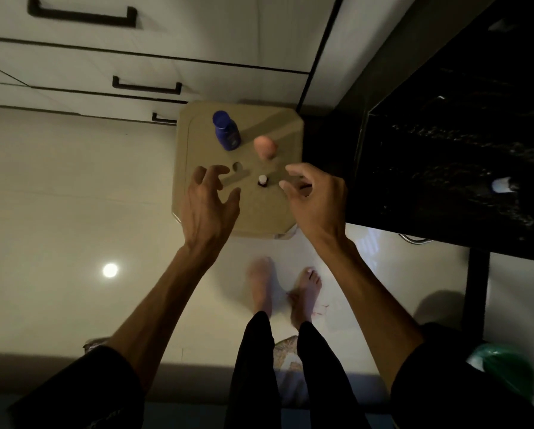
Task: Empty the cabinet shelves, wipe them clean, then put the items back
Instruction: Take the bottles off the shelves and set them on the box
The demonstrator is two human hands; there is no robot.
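- Small bottle [262,181] stands upright on the stool [197,125], between my hands.
- Left hand [210,202] spread, holding nothing.
- Right hand [313,195] loosely curled, empty (looks nearer the bottle, just).
- Blue bottle [226,130], pink bottle [265,147] farther back.

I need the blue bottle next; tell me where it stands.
In the head view, the blue bottle stands at the far left of the beige stool top, beside the pink object.
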